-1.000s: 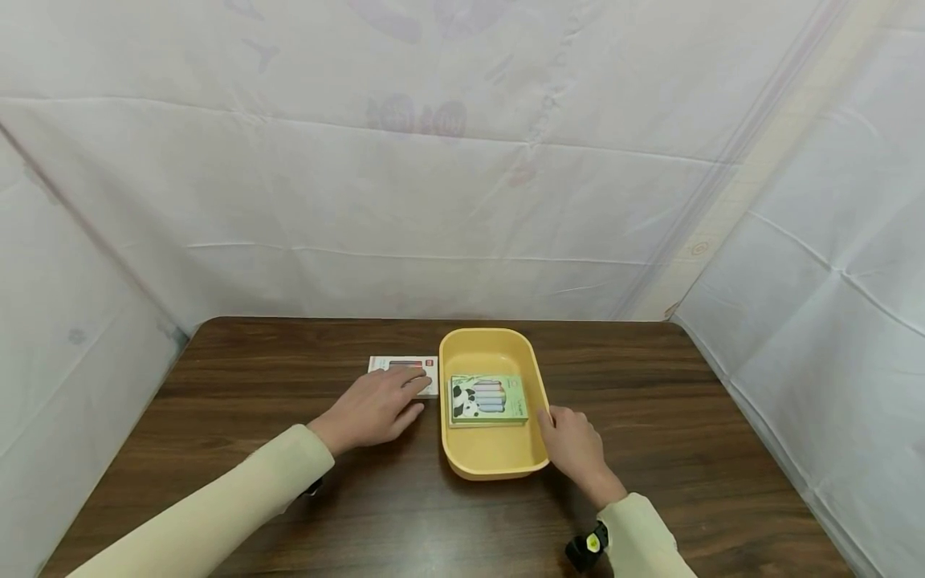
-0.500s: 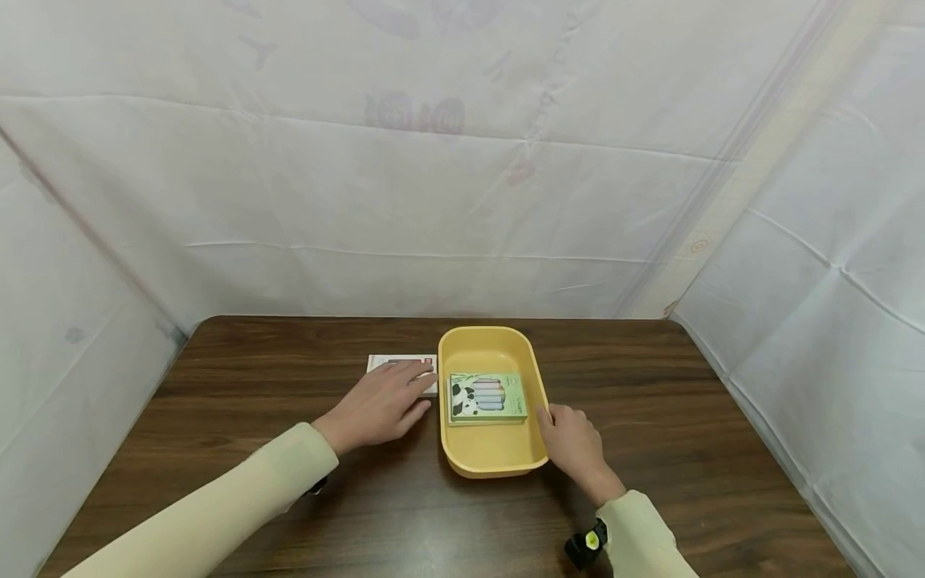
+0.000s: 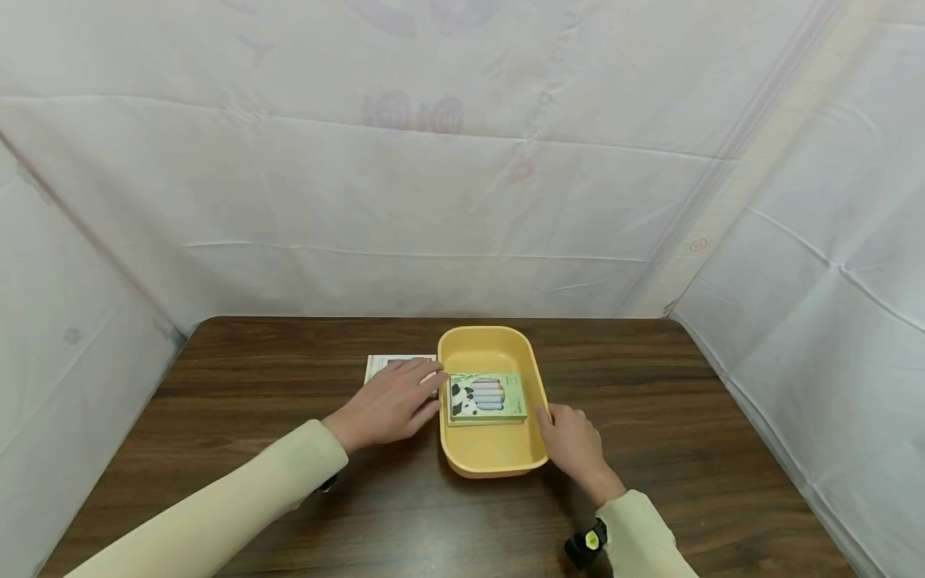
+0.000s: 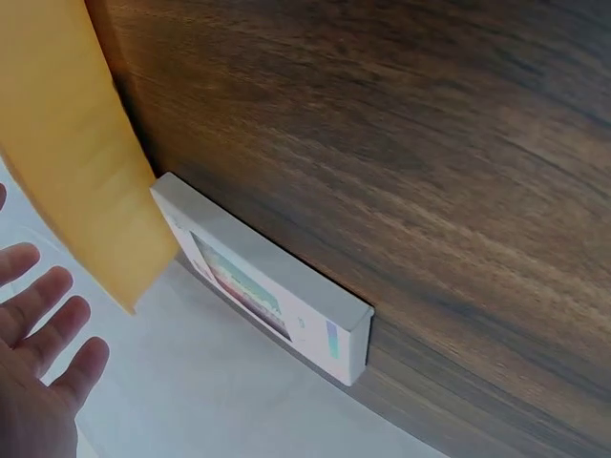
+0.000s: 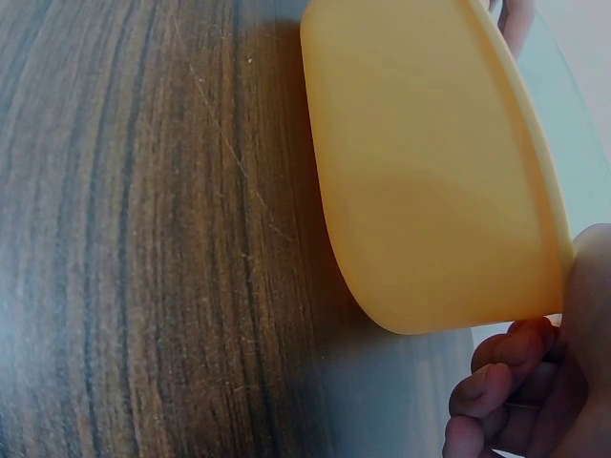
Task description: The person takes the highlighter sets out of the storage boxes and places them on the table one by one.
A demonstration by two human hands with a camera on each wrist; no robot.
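Observation:
A yellow plastic bin [image 3: 494, 446] stands on the table, holding a green box [image 3: 487, 397] printed with a panda and colored sticks. My right hand [image 3: 574, 445] grips the bin's right rim, thumb over the edge; in the right wrist view its other fingers [image 5: 482, 386] curl below the rim. My left hand [image 3: 393, 401] is at the left rim, fingertips reaching over it, fingers extended. Partly hidden beneath that hand, a flat white box [image 3: 377, 364] lies against the bin's left side. The left wrist view shows this white box [image 4: 263, 272] apart from the spread left fingers.
The dark wood-grain table [image 3: 723, 449] extends around the bin. White cloth [image 3: 433, 209] hangs behind the table's back edge and along both sides. A black wrist camera [image 3: 587, 546] sits below my right sleeve.
My left hand has shifted right, from over the white box to the bin's left rim. My right hand, the bin and the boxes stay in place.

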